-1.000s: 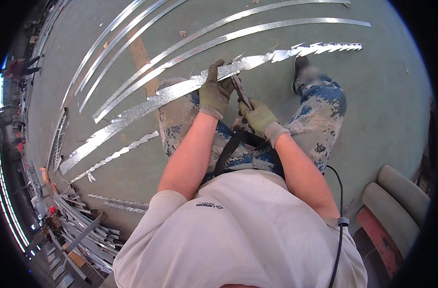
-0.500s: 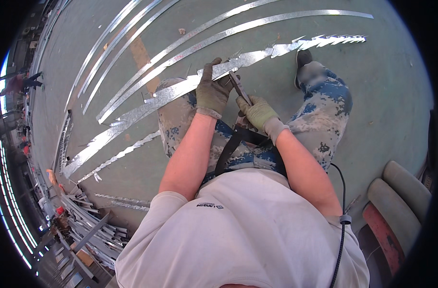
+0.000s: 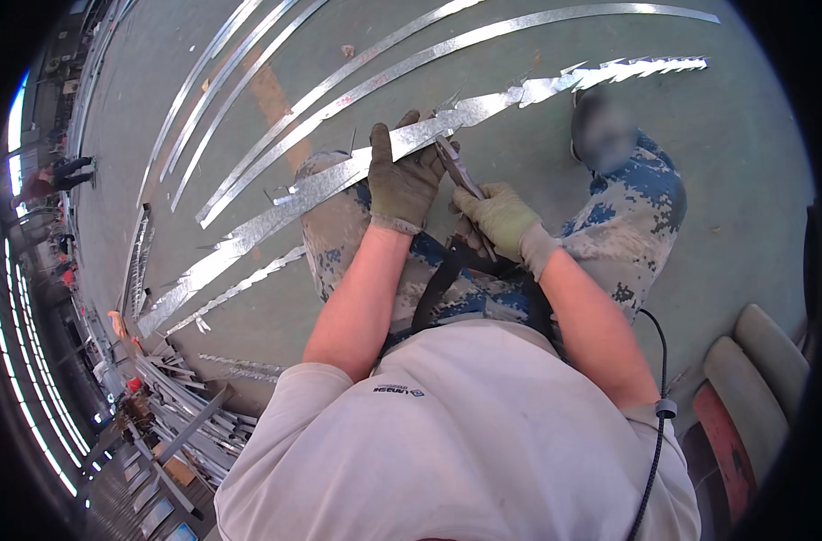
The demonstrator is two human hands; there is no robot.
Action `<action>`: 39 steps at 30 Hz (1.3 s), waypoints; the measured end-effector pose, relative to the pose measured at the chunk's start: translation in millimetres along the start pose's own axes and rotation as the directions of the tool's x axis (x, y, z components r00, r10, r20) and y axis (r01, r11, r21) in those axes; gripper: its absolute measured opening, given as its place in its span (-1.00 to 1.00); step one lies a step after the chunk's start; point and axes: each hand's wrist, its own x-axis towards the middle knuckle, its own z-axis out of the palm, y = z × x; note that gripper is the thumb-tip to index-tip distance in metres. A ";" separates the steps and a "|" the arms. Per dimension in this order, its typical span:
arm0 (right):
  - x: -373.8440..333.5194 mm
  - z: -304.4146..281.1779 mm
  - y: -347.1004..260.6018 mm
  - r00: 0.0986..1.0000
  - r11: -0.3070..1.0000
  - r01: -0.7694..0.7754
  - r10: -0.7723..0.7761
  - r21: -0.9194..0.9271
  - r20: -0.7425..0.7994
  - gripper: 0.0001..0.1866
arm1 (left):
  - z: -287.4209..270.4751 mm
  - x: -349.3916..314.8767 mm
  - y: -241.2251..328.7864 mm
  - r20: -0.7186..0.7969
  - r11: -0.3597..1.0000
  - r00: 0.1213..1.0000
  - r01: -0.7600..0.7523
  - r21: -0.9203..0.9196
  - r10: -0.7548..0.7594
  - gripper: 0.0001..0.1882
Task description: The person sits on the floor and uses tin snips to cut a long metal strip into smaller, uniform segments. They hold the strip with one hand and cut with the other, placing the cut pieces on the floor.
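My gloved left hand (image 3: 402,176) is closed round the lower edge of a long shiny metal strip (image 3: 312,189), thumb lying up across its face. The strip slants from lower left to upper right above my left knee; its right part carries a row of cut, raised triangular tabs. In my gloved right hand (image 3: 501,216) are tin snips (image 3: 460,171), their handles partly hidden by the fingers. The snips' jaws touch or nearly touch the strip's lower edge beside my left fingers; whether metal lies between them I cannot tell.
Several plain metal strips (image 3: 483,41) lie on the green floor beyond. A narrower notched strip (image 3: 239,288) lies at left. Scrap metal (image 3: 203,424) is heaped lower left. A cushioned seat (image 3: 744,388) stands at right. Far left, a person (image 3: 50,180) is in the background.
The view has shifted slightly, so most things sit a little further right. The snips' jaws look more spread. Both hands keep their holds on the strip and snips.
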 end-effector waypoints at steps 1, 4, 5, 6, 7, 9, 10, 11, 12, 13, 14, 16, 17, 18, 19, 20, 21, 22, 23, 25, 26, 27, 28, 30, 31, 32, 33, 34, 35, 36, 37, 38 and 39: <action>1.5 -2.5 0.4 1.000 1.000 -0.005 0.005 0.013 0.025 -0.62 | -1.2 0.4 0.5 0.003 1.000 1.000 0.003 -0.005 -0.003 -0.26; -0.9 -9.7 -5.0 0.994 0.997 -0.025 0.017 0.072 0.111 -0.62 | -3.6 0.6 3.1 0.020 0.999 0.999 0.029 -0.036 -0.028 -0.28; -1.9 -12.5 -7.1 0.990 0.995 -0.031 0.018 0.092 0.142 -0.62 | -5.5 0.7 4.2 0.041 0.998 0.998 0.040 -0.052 -0.038 -0.29; -0.8 -15.4 -6.2 0.982 0.992 -0.033 0.009 0.124 0.187 -0.62 | -7.4 0.6 5.6 0.061 0.996 0.997 0.051 -0.068 -0.047 -0.30; 0.5 -18.6 -4.7 0.973 0.987 -0.035 -0.002 0.156 0.231 -0.62 | -8.9 0.5 6.4 0.082 0.994 0.995 0.063 -0.084 -0.056 -0.31; 1.9 -23.0 -3.8 0.952 0.968 -0.077 0.000 0.241 0.306 -0.62 | -5.9 0.2 5.4 0.044 0.997 0.998 0.048 -0.058 -0.046 -0.33; 1.3 -24.4 -4.8 0.941 0.949 -0.114 0.009 0.292 0.338 -0.62 | -5.2 0.7 5.2 0.025 0.998 0.999 0.041 -0.045 -0.040 -0.34; 1.9 -26.0 -3.9 0.928 0.928 -0.153 0.017 0.340 0.372 -0.62 | -6.9 0.7 5.0 0.023 0.998 0.999 0.043 -0.037 -0.042 -0.34; 4.0 -28.1 -1.5 0.913 0.912 -0.174 0.008 0.371 0.408 -0.60 | -8.6 0.6 5.0 0.019 0.999 0.999 0.044 -0.028 -0.044 -0.35; 6.0 -30.5 1.3 0.897 0.895 -0.195 -0.003 0.400 0.443 -0.59 | -10.1 0.0 5.1 0.016 0.999 0.999 0.046 -0.019 -0.046 -0.35; 8.1 -32.1 2.7 0.881 0.878 -0.214 -0.017 0.429 0.473 -0.57 | -9.4 -0.1 4.5 0.003 0.999 0.999 0.046 -0.028 -0.046 -0.36; 9.4 -33.7 4.3 0.861 0.862 -0.214 -0.055 0.460 0.505 -0.55 | -7.6 -0.8 3.2 -0.023 0.998 0.999 0.046 -0.046 -0.047 -0.37; 8.9 -34.5 4.1 0.852 0.855 -0.214 -0.073 0.472 0.519 -0.54 | -7.7 -0.4 3.6 -0.007 0.998 0.999 0.048 -0.049 -0.049 -0.38; 10.1 -34.8 6.4 0.833 0.825 -0.247 -0.088 0.509 0.547 -0.53 | -8.1 -0.3 4.1 0.008 0.997 0.999 0.051 -0.052 -0.051 -0.38; 12.0 -34.6 10.3 0.813 0.792 -0.280 -0.105 0.543 0.572 -0.53 | -8.4 -0.8 4.3 0.023 0.997 0.998 0.054 -0.055 -0.053 -0.39; 13.1 -35.1 11.0 0.794 0.763 -0.305 -0.127 0.570 0.595 -0.52 | -4.8 -0.5 4.0 0.026 0.998 0.998 0.049 -0.041 -0.048 -0.39; 13.1 -35.1 11.5 0.784 0.760 -0.306 -0.140 0.573 0.604 -0.52 | -0.3 -1.0 3.1 0.030 0.999 0.999 0.045 -0.026 -0.044 -0.40; 12.4 -34.8 12.3 0.775 0.757 -0.307 -0.153 0.577 0.613 -0.52 | 2.5 -1.7 2.6 0.033 0.999 0.999 0.040 -0.012 -0.040 -0.40; 10.8 -33.9 12.8 0.765 0.756 -0.305 -0.167 0.579 0.622 -0.52 | 3.7 -1.5 3.2 0.045 0.999 0.998 0.037 0.003 -0.037 -0.41; 11.8 -33.3 14.5 0.761 0.757 -0.308 -0.168 0.576 0.626 -0.52 | 3.6 -0.7 4.6 0.066 0.999 0.997 0.031 0.032 -0.033 -0.42; 11.5 -34.7 11.8 0.761 0.761 -0.304 -0.168 0.574 0.626 -0.52 | 3.7 -1.0 4.7 0.065 0.999 0.997 0.033 0.010 -0.033 -0.42; 9.2 -36.0 9.2 0.768 0.769 -0.305 -0.151 0.562 0.623 -0.52 | 3.4 -1.7 5.0 0.062 0.999 0.997 0.035 -0.012 -0.034 -0.41; 6.1 -36.9 6.1 0.774 0.776 -0.307 -0.133 0.551 0.619 -0.52 | 3.9 -2.5 4.8 0.060 0.999 0.998 0.038 -0.034 -0.036 -0.41; 2.0 -33.5 5.0 0.798 0.783 -0.297 -0.112 0.547 0.593 -0.52 | 5.1 -3.0 4.2 0.051 0.999 0.998 0.038 -0.033 -0.037 -0.41; 2.2 -28.0 6.1 0.814 0.785 -0.282 -0.108 0.552 0.570 -0.53 | 5.7 -2.9 4.1 0.047 0.999 0.998 0.038 -0.032 -0.036 -0.42; 2.1 -24.7 6.6 0.829 0.790 -0.266 -0.105 0.552 0.550 -0.53 | 6.0 -2.0 3.7 0.054 0.999 0.998 0.030 -0.010 -0.030 -0.43; 1.3 -22.8 7.6 0.827 0.786 -0.246 -0.135 0.567 0.546 -0.54 | 5.4 -0.9 3.4 0.062 1.000 0.998 0.022 0.013 -0.022 -0.44; 0.0 -21.1 8.6 0.824 0.782 -0.226 -0.165 0.581 0.543 -0.56 | 5.3 -1.3 3.1 0.070 0.999 0.997 0.012 0.035 -0.015 -0.45; -2.4 -21.1 8.1 0.821 0.777 -0.208 -0.192 0.595 0.538 -0.57 | 4.9 -3.5 1.6 0.059 0.999 0.998 0.007 0.052 -0.010 -0.46; -5.6 -22.7 6.2 0.830 0.793 -0.184 -0.191 0.581 0.524 -0.57 | 4.4 -6.7 0.4 0.049 0.998 0.999 0.002 0.068 -0.005 -0.47; -9.6 -24.4 3.0 0.839 0.809 -0.160 -0.190 0.566 0.509 -0.56 | 4.0 -10.1 -0.4 0.038 0.996 0.999 -0.004 0.085 0.001 -0.48; -13.6 -25.7 0.7 0.851 0.822 -0.136 -0.189 0.554 0.490 -0.54 | 3.8 -14.8 0.0 0.033 0.998 0.999 -0.025 0.050 0.024 -0.51; -17.4 -26.7 -1.3 0.858 0.827 -0.130 -0.183 0.548 0.480 -0.55 | 3.3 -20.7 2.8 0.027 0.999 0.999 -0.047 0.014 0.046 -0.53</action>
